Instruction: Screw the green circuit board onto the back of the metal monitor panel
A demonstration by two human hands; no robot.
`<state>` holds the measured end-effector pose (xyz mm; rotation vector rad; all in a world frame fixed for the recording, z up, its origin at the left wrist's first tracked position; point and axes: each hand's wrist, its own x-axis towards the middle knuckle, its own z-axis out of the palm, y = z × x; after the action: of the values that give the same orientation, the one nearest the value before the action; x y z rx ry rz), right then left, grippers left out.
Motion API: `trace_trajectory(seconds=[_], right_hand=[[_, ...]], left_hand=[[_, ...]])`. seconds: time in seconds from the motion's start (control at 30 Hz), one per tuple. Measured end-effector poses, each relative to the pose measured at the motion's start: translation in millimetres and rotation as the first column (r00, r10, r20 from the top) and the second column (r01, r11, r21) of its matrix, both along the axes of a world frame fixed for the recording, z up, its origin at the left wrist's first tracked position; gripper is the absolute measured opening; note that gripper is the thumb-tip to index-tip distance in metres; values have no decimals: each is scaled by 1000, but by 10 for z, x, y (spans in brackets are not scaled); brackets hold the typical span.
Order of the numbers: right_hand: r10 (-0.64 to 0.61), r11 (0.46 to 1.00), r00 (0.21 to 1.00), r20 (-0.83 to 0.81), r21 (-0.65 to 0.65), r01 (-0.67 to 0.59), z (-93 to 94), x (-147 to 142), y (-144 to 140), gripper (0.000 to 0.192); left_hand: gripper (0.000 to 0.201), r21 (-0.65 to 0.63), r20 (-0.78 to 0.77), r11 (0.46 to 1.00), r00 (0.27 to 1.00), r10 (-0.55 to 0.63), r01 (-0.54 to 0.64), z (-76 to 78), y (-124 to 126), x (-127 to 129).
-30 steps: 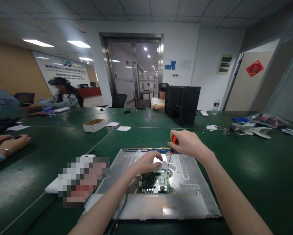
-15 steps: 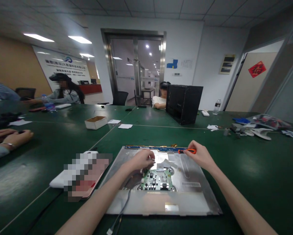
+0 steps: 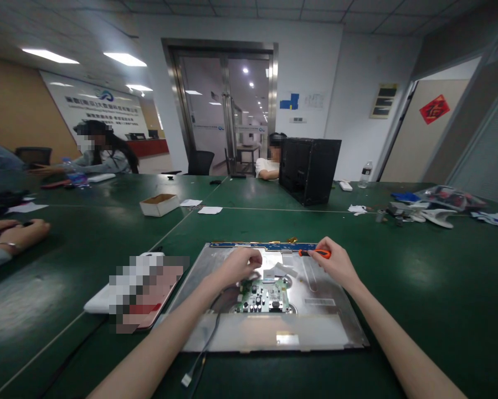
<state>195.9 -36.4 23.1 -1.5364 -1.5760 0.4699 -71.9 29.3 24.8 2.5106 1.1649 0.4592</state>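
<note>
A silver display panel (image 3: 332, 327) lies on its face in front of me, with a green circuit board (image 3: 264, 295) at its middle and a blue strip board (image 3: 269, 246) along the far edge. My right hand (image 3: 339, 263) grips an orange and black screwdriver (image 3: 324, 254), held low above the panel's far right part. Over the panel left of centre, just beyond the green board, is my left hand (image 3: 240, 265) with curled fingers; what they hold, if anything, is hidden. A thin cable (image 3: 212, 341) runs off the panel's near edge.
Left of the panel lie a pink phone (image 3: 151, 316) and a white object (image 3: 97, 302), partly blurred. Farther off are an open small box (image 3: 159, 206), a black case (image 3: 309, 169) and a bottle (image 3: 365, 174). Another person's hands (image 3: 22, 238) rest at far left.
The whole view has shifted slightly. My right hand keeps its grip on the screwdriver near the panel's far edge. My left hand's fingers have shifted slightly over the panel.
</note>
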Motion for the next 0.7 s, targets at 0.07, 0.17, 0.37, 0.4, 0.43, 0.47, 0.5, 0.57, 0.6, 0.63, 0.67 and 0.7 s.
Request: trace_trajectory(seconds=[0.07, 0.17, 0.37, 0.4, 0.43, 0.47, 0.5, 0.57, 0.6, 0.63, 0.67, 0.7], right_hand=[[-7, 1000, 1000, -20, 18, 7, -38, 13, 14, 24], [-31, 998, 997, -68, 60, 35, -114, 37, 58, 28], [-23, 995, 991, -130, 89, 34, -169, 21, 71, 30], [-17, 995, 991, -136, 93, 29, -162, 11, 60, 30], [-10, 995, 990, -140, 97, 24, -154, 2, 48, 30], [-3, 995, 990, -143, 98, 17, -145, -7, 36, 30], [5, 995, 990, -144, 100, 10, -137, -14, 25, 30], [22, 995, 989, -145, 101, -8, -122, -25, 6, 30], [30, 995, 989, -146, 101, -15, -115, -31, -2, 30], [38, 995, 988, -150, 101, -23, -106, -37, -10, 30], [47, 994, 986, -157, 100, -32, -97, -43, -17, 30], [56, 994, 985, -166, 99, -39, -87, -50, -25, 31]], left_hand=[[8, 5, 24, 1000, 1000, -18, 17, 57, -119, 16], [11, 15, 54, 999, 998, -38, 37, 114, -389, 79], [18, 58, 1, 995, 997, -78, 78, 44, -927, 304], [20, 65, -16, 995, 997, -70, 71, 18, -977, 346], [20, 76, -31, 995, 998, -59, 61, -8, -1014, 387], [19, 88, -44, 995, 998, -47, 51, -31, -1038, 424], [18, 104, -57, 994, 998, -37, 43, -51, -1052, 456], [16, 135, -87, 990, 996, -27, 39, -78, -1059, 503], [16, 150, -107, 988, 994, -24, 40, -88, -1057, 517], [15, 164, -127, 986, 992, -21, 42, -96, -1053, 527], [14, 178, -148, 983, 989, -17, 44, -103, -1049, 534], [14, 192, -167, 980, 986, -9, 42, -111, -1045, 539]])
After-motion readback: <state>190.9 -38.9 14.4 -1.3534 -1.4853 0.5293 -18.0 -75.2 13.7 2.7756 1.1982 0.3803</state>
